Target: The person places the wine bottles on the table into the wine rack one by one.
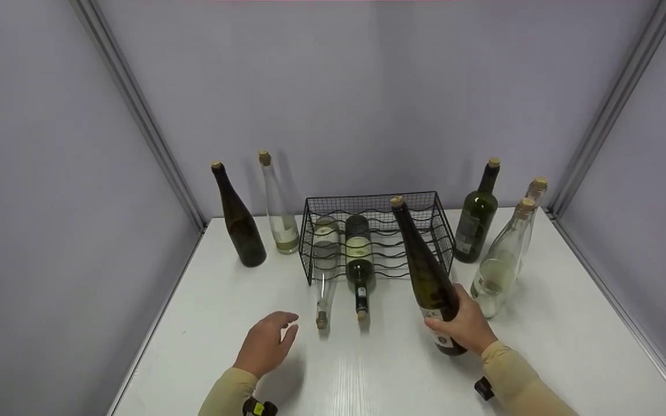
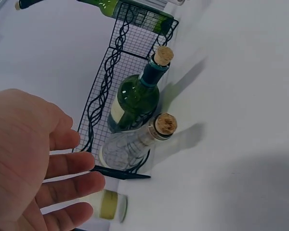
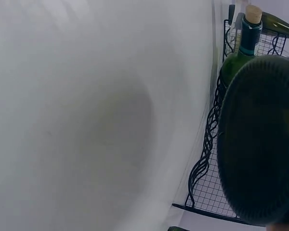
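Note:
In the head view, my right hand (image 1: 465,325) grips a dark corked wine bottle (image 1: 425,268) round its lower part, over the label. This bottle leans with its neck toward the upper left, in front of the right part of a black wire wine rack (image 1: 372,196). Its round base (image 3: 260,139) fills much of the right wrist view. My left hand (image 1: 266,344) holds nothing, its fingers loosely bent, left of the rack's front. Two bottles lie in the rack with corks toward me: a clear bottle (image 1: 325,277) and a green bottle (image 1: 359,266).
At the left stand a dark bottle (image 1: 243,228) and a clear bottle (image 1: 280,216). Right of the rack stand a green bottle (image 1: 474,219) and two clear bottles, the nearer clear one (image 1: 500,268) partly covering the other. Everything stands on a white table (image 1: 367,381) with walls around it.

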`<state>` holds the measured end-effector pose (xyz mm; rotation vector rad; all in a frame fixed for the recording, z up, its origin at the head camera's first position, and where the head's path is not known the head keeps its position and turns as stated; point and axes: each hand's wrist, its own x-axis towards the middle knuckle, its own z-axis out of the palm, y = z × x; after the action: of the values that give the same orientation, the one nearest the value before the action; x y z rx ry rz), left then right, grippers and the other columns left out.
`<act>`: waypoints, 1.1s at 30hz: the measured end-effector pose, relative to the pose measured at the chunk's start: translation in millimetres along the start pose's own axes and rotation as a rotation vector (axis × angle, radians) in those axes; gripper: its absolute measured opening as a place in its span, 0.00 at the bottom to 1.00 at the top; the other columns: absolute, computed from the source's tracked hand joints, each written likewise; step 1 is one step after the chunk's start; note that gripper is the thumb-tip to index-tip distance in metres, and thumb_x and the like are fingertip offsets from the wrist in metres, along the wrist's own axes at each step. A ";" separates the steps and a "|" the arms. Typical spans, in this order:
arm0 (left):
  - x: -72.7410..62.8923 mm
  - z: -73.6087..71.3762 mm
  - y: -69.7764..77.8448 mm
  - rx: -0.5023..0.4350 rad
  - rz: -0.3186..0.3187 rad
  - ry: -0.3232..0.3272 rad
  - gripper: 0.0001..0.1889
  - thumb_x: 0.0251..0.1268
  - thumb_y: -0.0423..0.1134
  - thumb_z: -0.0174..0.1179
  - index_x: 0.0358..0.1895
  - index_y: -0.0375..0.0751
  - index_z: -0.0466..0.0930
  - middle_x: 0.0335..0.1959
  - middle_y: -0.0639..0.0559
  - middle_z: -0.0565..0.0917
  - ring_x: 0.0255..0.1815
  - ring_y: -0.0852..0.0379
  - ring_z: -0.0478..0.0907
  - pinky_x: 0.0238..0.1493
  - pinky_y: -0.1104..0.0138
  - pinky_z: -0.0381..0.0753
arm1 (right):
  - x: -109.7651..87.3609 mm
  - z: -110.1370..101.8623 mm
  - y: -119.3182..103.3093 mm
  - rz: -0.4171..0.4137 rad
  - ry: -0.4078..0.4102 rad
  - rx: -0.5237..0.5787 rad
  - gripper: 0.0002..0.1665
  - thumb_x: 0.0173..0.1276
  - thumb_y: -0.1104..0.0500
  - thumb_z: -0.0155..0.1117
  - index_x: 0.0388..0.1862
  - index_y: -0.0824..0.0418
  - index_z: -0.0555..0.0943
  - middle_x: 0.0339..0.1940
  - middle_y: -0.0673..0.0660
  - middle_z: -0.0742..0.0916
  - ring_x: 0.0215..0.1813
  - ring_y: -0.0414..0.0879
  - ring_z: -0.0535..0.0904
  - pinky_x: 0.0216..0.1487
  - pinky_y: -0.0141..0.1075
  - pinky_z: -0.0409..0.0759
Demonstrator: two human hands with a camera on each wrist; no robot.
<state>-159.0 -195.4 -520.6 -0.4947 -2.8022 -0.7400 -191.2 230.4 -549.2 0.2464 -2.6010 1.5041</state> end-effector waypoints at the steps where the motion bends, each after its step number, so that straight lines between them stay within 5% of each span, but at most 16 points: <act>1: 1.2 -1.4 0.7 0.005 0.008 0.004 0.11 0.69 0.42 0.58 0.49 0.43 0.81 0.46 0.54 0.83 0.44 0.56 0.81 0.43 0.61 0.81 | -0.5 -0.3 -1.3 0.002 -0.004 -0.016 0.49 0.45 0.42 0.81 0.63 0.53 0.66 0.47 0.55 0.82 0.46 0.50 0.79 0.48 0.50 0.77; 7: 10.1 -13.4 9.4 0.034 0.087 0.034 0.10 0.68 0.41 0.59 0.48 0.44 0.82 0.45 0.53 0.84 0.42 0.57 0.82 0.41 0.61 0.81 | -0.6 -1.4 -11.6 -0.010 -0.039 -0.165 0.59 0.41 0.35 0.79 0.70 0.49 0.62 0.50 0.55 0.82 0.46 0.50 0.79 0.48 0.51 0.77; 17: 25.7 -31.1 32.8 0.057 0.289 0.084 0.08 0.67 0.40 0.60 0.45 0.46 0.83 0.41 0.55 0.84 0.42 0.60 0.81 0.40 0.62 0.81 | -1.9 -1.4 -29.4 -0.102 -0.088 -0.378 0.60 0.36 0.26 0.75 0.69 0.42 0.65 0.47 0.47 0.82 0.39 0.40 0.77 0.40 0.42 0.76; 33: 46.9 -38.3 85.2 0.113 0.569 0.246 0.05 0.60 0.36 0.64 0.38 0.45 0.84 0.37 0.56 0.81 0.38 0.61 0.79 0.39 0.68 0.80 | 0.4 -6.1 -62.6 -0.455 -0.133 -0.640 0.55 0.35 0.37 0.80 0.65 0.50 0.70 0.45 0.45 0.83 0.39 0.37 0.77 0.39 0.39 0.78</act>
<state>-166.8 -132.6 -437.5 -1.0370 -2.2856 -0.4741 -178.7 204.9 -493.1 0.8051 -2.7039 0.4957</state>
